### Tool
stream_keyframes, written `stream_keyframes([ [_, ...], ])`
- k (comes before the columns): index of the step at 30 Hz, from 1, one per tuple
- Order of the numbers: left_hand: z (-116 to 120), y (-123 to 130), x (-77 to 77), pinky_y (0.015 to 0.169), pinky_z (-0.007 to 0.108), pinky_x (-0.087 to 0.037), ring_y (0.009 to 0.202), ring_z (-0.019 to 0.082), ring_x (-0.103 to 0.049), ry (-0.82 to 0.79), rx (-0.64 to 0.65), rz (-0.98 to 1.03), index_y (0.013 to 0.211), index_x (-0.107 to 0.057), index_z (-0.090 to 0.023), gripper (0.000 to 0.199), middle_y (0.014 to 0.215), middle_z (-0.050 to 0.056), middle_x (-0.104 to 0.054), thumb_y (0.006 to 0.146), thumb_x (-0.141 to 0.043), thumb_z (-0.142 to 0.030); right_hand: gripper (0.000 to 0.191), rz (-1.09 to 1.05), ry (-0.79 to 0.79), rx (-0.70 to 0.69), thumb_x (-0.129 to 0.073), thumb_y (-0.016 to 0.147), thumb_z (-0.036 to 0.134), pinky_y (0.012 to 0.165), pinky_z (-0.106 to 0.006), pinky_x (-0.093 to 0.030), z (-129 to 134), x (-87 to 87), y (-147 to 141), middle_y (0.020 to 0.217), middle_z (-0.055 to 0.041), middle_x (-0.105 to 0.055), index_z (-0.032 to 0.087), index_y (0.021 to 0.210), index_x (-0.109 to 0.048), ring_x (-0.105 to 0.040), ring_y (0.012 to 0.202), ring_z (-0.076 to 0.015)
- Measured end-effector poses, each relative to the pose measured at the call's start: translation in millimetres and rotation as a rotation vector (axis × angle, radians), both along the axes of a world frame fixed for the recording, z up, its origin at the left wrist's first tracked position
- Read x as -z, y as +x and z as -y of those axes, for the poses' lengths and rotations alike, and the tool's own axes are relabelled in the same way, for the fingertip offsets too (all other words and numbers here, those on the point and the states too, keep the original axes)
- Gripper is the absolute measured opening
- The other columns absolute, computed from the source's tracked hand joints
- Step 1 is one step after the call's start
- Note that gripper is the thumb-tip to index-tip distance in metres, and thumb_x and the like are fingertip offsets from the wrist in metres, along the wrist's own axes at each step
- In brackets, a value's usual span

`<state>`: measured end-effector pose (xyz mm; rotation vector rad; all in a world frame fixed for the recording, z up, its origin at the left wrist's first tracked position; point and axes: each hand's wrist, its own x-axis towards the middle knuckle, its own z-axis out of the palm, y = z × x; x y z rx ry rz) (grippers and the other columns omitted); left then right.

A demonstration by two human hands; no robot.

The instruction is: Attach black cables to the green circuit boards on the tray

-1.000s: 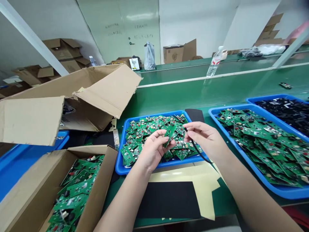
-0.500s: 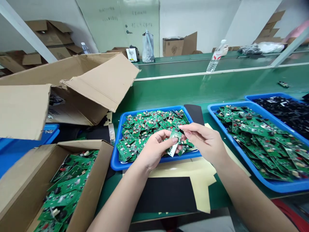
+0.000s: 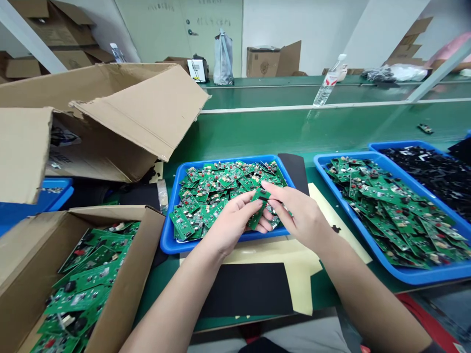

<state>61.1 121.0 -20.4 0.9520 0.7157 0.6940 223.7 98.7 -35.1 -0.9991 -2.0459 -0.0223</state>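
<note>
Above the middle blue tray (image 3: 168, 230), my left hand (image 3: 231, 221) is closed around a small green circuit board (image 3: 255, 218), thumb on top and fingers beneath. The fingers of my right hand (image 3: 304, 214) pinch a small dark piece (image 3: 263, 199) against the board's upper end. Whether that piece is stuck to the board I cannot tell. Many similar circuit boards (image 3: 208, 191) lie heaped in the tray behind my hands.
On the right stands a blue tray (image 3: 397, 275) piled with boards, beside another tray of small black pieces (image 3: 423, 169). A cardboard box (image 3: 147, 245) of boards sits at left, below a larger open carton (image 3: 147, 113). Black sheet (image 3: 250, 289) and yellowish backing paper (image 3: 301, 294) lie in front.
The board has turned in my left hand, and the dark piece now lies across its upper end under my right fingers. The view has shifted slightly, and a small black scrap shows on the backing paper.
</note>
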Motion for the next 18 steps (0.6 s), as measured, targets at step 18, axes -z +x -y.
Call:
stream_keyframes([
  [18, 2.5, 4.3, 0.5, 0.056, 0.021, -0.05, 0.06, 0.013, -0.066, 0.013, -0.004, 0.009, 0.094, -0.055, -0.014, 0.02, 0.07, 0.003, -0.067, 0.081, -0.058, -0.028, 0.039, 0.055, 0.036, 0.067, -0.041, 0.092, 0.011, 0.072, -0.033, -0.052, -0.7, 2.9, -2.4, 0.091, -0.0083, -0.067, 0.019, 0.129, -0.048, -0.063, 0.08, -0.0196],
])
